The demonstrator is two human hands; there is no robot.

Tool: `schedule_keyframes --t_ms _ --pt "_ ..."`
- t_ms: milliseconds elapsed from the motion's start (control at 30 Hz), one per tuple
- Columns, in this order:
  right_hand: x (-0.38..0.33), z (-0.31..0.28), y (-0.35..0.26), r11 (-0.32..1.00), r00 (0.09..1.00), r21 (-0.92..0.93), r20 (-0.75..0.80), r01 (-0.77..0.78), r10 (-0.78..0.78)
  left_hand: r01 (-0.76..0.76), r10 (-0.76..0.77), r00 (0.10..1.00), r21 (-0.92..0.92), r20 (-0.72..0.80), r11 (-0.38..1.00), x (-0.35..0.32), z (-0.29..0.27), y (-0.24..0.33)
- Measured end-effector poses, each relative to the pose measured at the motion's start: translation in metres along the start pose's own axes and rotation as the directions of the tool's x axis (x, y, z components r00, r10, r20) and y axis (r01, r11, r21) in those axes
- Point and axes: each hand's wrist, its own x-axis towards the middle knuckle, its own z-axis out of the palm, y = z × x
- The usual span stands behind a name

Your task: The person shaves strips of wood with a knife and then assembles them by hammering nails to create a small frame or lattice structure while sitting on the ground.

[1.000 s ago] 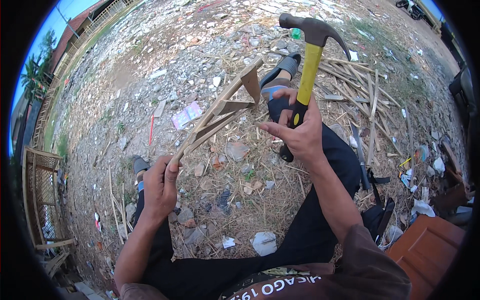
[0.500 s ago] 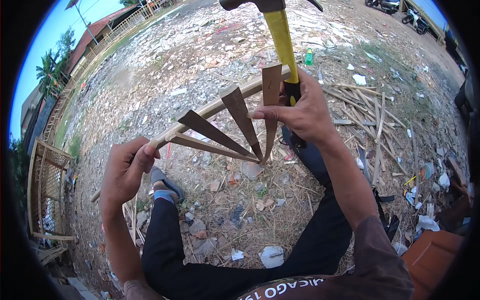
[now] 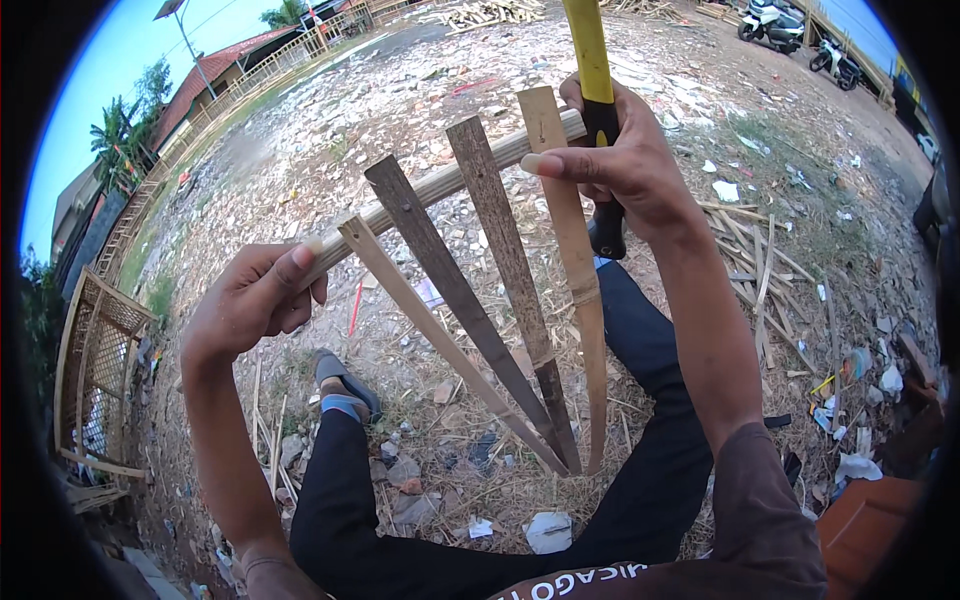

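Note:
I hold up a fan-shaped frame of bamboo slats (image 3: pixel 500 270): several flat slats nailed to one pale crossbar (image 3: pixel 440 185) and meeting at a point low down. My left hand (image 3: pixel 255 300) grips the crossbar's left end. My right hand (image 3: pixel 620 165) holds the crossbar's right end together with a hammer with a yellow shaft and black grip (image 3: pixel 595 90), its head out of view above. My legs in dark trousers stretch out below the frame.
The ground is littered with wood scraps, paper and rubble. A pile of loose bamboo strips (image 3: pixel 770 270) lies to the right. A woven bamboo lattice panel (image 3: pixel 95 370) stands at the left. Parked motorbikes (image 3: pixel 770 20) and fenced buildings are far off.
The frame has been lifted from the ground and raised toward my face, spread upright between both hands. The hammer rose with my right hand, its head now beyond the top edge.

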Motion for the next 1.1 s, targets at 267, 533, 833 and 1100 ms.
schedule_keyframes --t_ms 267,533,833,1100 --pt "-0.003 0.017 0.038 0.964 0.959 -0.054 0.095 -0.261 0.265 0.115 -0.108 0.986 -0.044 0.13 0.992 0.02 0.017 -0.047" --pt "-0.027 0.012 0.101 0.842 0.853 0.153 0.171 -0.518 0.493 0.262 -0.257 0.965 -0.144 0.051 0.954 0.045 0.002 -0.091" --pt "-0.118 0.004 0.166 0.68 0.665 0.01 0.222 -0.733 0.714 0.459 -0.468 0.883 -0.267 0.035 0.847 0.069 0.024 -0.178" --pt "-0.155 0.005 0.246 0.716 0.711 -0.156 0.093 -0.681 0.697 0.589 -0.561 0.808 -0.258 0.18 0.766 0.09 0.09 -0.284"
